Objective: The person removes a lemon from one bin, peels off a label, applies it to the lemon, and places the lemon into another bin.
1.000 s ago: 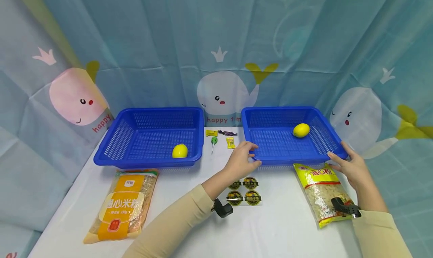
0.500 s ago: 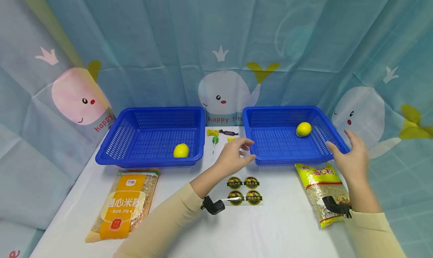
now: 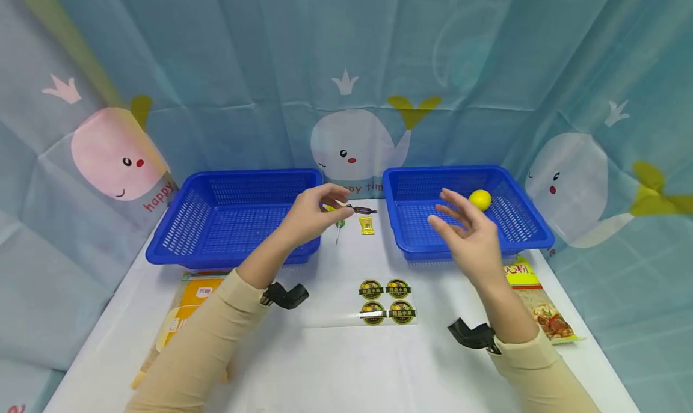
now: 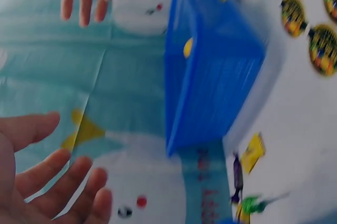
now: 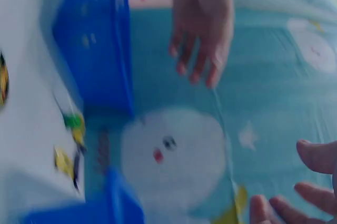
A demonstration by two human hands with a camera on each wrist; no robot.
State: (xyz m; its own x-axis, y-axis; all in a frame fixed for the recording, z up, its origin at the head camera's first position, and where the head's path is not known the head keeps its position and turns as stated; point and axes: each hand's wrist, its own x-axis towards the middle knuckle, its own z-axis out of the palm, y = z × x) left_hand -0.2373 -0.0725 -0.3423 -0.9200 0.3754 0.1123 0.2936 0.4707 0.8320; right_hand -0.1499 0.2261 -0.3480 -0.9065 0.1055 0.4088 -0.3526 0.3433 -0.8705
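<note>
Our left hand (image 3: 310,216) and right hand (image 3: 479,244) swung leftward, fingers loosely parted, both empty, left blue mesh basket (image 3: 233,220) nearer the left.

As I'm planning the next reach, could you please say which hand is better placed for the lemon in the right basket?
Probably the right hand: it is empty and, in the head view, close to the lemon; the left hand is farther away.
</note>
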